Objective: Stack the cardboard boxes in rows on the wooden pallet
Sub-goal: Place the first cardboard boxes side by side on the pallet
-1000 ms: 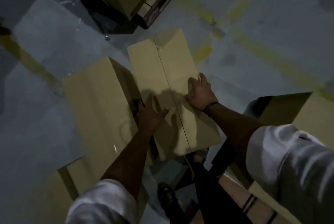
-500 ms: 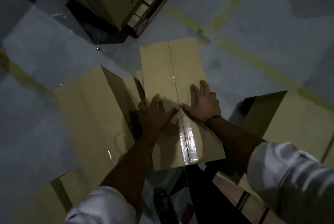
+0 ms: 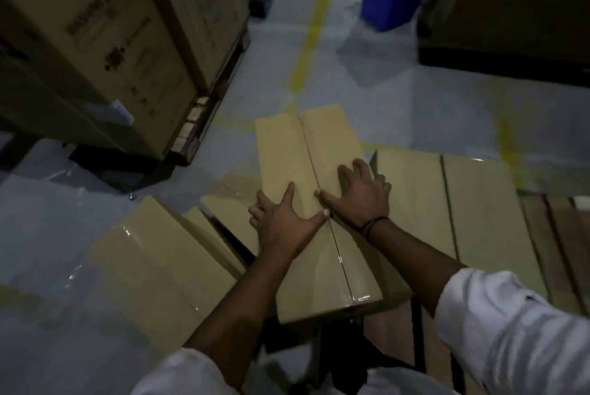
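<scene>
Placing step: left hand [image 3: 284, 222] and right hand [image 3: 360, 200] grip the box [image 3: 306, 152] across its top, thumbs at the seam, outer fingers bent over the long edges. The box lies lengthwise just left of a second box [image 3: 415, 203] on the pallet [image 3: 562, 235]. Next move, likely: slide it flush against that one

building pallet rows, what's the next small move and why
Probably slide the long tan cardboard box right, flush against the wide tan cardboard box on the wooden pallet. Left hand and right hand hold it; the boxes stand apart.
</scene>
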A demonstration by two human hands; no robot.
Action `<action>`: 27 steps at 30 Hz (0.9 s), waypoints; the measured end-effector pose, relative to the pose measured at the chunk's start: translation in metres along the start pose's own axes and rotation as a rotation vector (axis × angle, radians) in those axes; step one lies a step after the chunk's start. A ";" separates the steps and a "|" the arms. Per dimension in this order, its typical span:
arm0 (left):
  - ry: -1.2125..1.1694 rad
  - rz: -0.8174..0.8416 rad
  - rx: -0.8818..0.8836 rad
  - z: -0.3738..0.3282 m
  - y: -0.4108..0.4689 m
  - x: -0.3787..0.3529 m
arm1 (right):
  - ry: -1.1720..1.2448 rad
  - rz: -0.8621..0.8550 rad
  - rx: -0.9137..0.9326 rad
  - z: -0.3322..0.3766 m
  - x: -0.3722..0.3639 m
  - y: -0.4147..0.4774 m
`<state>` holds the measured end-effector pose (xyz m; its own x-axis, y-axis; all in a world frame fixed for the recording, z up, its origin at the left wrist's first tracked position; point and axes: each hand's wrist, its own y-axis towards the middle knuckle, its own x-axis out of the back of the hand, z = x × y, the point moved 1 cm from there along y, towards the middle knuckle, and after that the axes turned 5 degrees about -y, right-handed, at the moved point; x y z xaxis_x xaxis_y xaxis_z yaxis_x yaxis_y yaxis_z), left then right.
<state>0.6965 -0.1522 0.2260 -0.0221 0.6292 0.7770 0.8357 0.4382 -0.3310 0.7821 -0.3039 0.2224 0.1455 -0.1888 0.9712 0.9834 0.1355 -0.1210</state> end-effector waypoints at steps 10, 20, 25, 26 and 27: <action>-0.017 -0.061 -0.289 -0.073 -0.164 0.024 | 0.003 -0.292 -0.230 -0.063 0.112 -0.161; -0.123 0.224 -0.423 -0.158 -0.250 -0.053 | -0.202 -0.412 -0.433 -0.185 0.183 -0.253; -0.133 0.314 -0.461 -0.210 -0.286 -0.113 | -0.188 -0.360 -0.573 -0.262 0.188 -0.286; -0.142 0.346 -0.463 -0.220 -0.293 -0.128 | -0.176 -0.349 -0.597 -0.279 0.187 -0.291; -0.152 0.376 -0.462 -0.230 -0.300 -0.144 | -0.157 -0.337 -0.622 -0.297 0.187 -0.297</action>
<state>0.5750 -0.5214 0.3365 0.2708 0.7860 0.5558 0.9521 -0.1337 -0.2749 0.5491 -0.6687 0.3784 -0.1479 0.0260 0.9887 0.8585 -0.4929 0.1414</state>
